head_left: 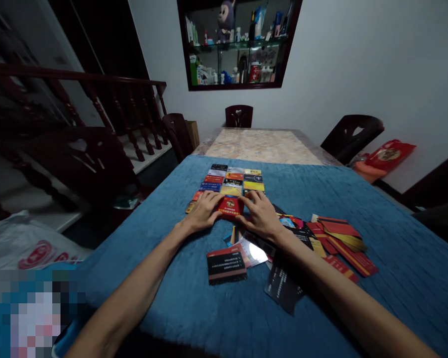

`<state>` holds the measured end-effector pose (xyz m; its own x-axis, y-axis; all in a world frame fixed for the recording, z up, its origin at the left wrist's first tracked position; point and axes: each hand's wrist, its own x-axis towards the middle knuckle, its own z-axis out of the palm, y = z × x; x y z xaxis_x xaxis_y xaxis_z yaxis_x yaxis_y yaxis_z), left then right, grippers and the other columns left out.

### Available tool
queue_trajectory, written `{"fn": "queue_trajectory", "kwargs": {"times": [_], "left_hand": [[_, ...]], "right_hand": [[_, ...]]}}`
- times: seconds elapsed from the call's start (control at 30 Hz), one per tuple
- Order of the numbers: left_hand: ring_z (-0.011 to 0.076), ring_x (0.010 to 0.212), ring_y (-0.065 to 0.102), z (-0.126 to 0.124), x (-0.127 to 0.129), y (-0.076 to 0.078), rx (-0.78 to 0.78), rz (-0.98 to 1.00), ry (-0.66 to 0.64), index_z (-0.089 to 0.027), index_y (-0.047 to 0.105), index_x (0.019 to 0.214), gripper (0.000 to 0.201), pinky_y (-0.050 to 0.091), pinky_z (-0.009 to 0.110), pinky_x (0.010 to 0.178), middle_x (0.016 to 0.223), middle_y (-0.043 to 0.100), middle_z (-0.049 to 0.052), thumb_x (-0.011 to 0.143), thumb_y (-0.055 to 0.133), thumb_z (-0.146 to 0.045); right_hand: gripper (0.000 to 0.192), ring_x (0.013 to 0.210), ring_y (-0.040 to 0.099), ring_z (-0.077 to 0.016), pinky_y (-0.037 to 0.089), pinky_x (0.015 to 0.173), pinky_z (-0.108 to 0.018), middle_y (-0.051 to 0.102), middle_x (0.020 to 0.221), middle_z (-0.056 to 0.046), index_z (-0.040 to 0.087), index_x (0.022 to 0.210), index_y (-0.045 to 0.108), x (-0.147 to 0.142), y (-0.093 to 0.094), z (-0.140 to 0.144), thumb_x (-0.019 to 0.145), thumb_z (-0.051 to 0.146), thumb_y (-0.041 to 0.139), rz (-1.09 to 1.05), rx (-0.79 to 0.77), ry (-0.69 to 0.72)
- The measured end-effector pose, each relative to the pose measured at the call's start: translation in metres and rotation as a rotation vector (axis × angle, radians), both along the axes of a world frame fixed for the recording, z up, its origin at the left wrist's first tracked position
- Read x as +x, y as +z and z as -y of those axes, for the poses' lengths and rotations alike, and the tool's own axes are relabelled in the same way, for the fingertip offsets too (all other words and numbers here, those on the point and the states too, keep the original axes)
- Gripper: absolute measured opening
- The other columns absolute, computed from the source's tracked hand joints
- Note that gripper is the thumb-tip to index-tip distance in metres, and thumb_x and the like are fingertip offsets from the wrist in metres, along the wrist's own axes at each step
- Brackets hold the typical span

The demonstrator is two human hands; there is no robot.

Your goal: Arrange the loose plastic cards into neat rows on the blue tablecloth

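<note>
Red card (229, 207) lies flat on the blue-clothed surface (358, 199), pressed between left hand (205, 211) and right hand (259, 213), fingers spread flat, at the card grid's (233, 181) near edge.

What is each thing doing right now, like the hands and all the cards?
left hand: flat on the cards, touching the red card
right hand: flat, fingers on the red card
red card: lying flat between both hands
card grid: laid in neat rows
loose cards: scattered, overlapping
card stack: piled, lying flat
blue cloth: spread over the table
</note>
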<state>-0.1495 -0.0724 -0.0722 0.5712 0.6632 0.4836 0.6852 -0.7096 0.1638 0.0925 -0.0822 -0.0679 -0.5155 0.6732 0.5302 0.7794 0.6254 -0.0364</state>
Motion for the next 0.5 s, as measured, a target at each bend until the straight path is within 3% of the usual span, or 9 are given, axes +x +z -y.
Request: {"fn": "queue_trajectory", "kwargs": {"times": [0.5], "left_hand": [[0.0287, 0.117, 0.047, 0.006, -0.004, 0.006, -0.141, -0.156, 0.036, -0.020, 0.058, 0.126, 0.040, 0.042, 0.051, 0.102, 0.124, 0.060, 0.011, 0.086, 0.063, -0.022]], "right_hand": [[0.041, 0.103, 0.051, -0.0278, 0.044, 0.084, -0.038, 0.062, 0.112, -0.012, 0.017, 0.117, 0.063, -0.011, 0.000, 0.004, 0.087, 0.045, 0.064, 0.032, -0.301, -0.069]]}}
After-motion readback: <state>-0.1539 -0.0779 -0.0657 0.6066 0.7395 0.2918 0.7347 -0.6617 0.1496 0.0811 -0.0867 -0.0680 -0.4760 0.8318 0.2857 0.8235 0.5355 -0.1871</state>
